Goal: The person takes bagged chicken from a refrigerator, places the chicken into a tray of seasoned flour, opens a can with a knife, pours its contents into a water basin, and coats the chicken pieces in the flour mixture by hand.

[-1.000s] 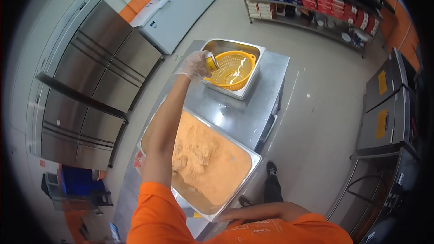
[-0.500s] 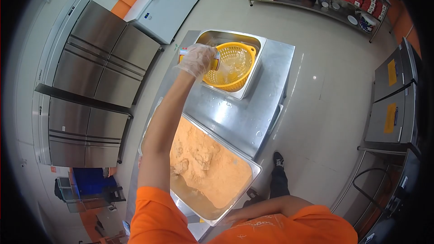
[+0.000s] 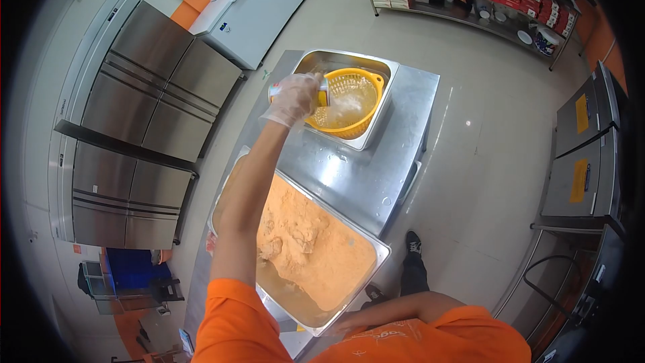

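Observation:
My left hand (image 3: 297, 97), in a clear plastic glove, is closed around a small shaker can (image 3: 323, 93) with a yellow band. The can lies tipped sideways over a yellow colander (image 3: 349, 134). White, powdery-looking stuff (image 3: 347, 104) falls from it into the liquid there. The colander stands inside a deep steel pan (image 3: 383, 104). My right forearm (image 3: 396, 308) bends low in front of my body. Its hand is near the closer pan's corner, with the fingers hidden.
A large steel pan (image 3: 384, 254) of orange-coloured powder with clumps lies nearer to me on the steel table (image 3: 356, 191). Steel refrigerators (image 3: 144, 87) and a white chest freezer (image 3: 259, 17) stand left. A shelf of boxes (image 3: 463, 13) is at the back.
The white stuff from the can now shows as a larger pale cloud in the colander. My left hand keeps its grip, the can nearly level. The whole view has shifted slightly.

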A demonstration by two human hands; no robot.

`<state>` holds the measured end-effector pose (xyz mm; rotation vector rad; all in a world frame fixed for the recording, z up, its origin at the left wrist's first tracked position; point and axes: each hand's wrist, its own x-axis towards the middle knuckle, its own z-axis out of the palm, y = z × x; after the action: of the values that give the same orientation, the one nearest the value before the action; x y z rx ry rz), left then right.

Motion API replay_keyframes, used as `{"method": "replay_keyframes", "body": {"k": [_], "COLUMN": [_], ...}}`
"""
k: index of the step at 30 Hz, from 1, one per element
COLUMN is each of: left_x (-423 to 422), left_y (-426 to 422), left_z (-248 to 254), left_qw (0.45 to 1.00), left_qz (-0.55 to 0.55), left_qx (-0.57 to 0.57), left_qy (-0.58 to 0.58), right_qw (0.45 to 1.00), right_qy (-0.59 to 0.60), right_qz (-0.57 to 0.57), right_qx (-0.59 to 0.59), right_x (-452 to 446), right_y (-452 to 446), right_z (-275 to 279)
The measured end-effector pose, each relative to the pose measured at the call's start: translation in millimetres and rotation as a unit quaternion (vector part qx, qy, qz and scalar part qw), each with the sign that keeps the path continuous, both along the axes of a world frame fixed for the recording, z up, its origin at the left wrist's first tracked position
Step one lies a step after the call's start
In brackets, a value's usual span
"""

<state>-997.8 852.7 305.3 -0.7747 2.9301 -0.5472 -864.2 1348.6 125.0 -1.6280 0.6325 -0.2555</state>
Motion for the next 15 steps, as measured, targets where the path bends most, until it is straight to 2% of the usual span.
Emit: {"method": "replay_keyframes", "body": {"k": [1, 5, 7, 8, 9, 11, 12, 14, 15], "left_x": [2, 16, 26, 31, 35, 43, 48, 55, 60], "left_y": [-1, 7, 18, 19, 21, 29, 33, 49, 60], "left_z": [0, 1, 1, 1, -1, -2, -3, 6, 16], "left_qw": [0.998, 0.99, 0.93, 0.906, 0.904, 0.805, 0.801, 0.68, 0.673], "left_qz": [0.009, 0.045, 0.109, 0.11, 0.112, 0.111, 0.113, 0.095, 0.099], "left_qx": [0.028, 0.089, 0.204, 0.246, 0.242, 0.293, 0.289, 0.353, 0.347], "left_qy": [0.064, 0.1, 0.287, 0.327, 0.334, 0.504, 0.513, 0.635, 0.645], "right_qw": [1.0, 1.0, 1.0, 0.999, 0.999, 0.998, 0.997, 0.996, 0.995], "right_qy": [0.0, 0.015, 0.027, 0.035, 0.041, 0.059, 0.066, 0.081, 0.088], "right_qz": [0.0, -0.002, -0.005, 0.0, -0.002, -0.003, -0.004, -0.01, -0.012], "right_qx": [0.0, -0.005, -0.009, -0.012, -0.014, -0.022, -0.027, -0.038, -0.044], "right_x": [1, -1, -2, -2, -2, -1, 1, 5, 8], "right_y": [0, -4, -11, -12, -14, -19, -20, -23, -23], "right_z": [1, 0, 1, 1, 1, 1, 2, 2, 3]}}
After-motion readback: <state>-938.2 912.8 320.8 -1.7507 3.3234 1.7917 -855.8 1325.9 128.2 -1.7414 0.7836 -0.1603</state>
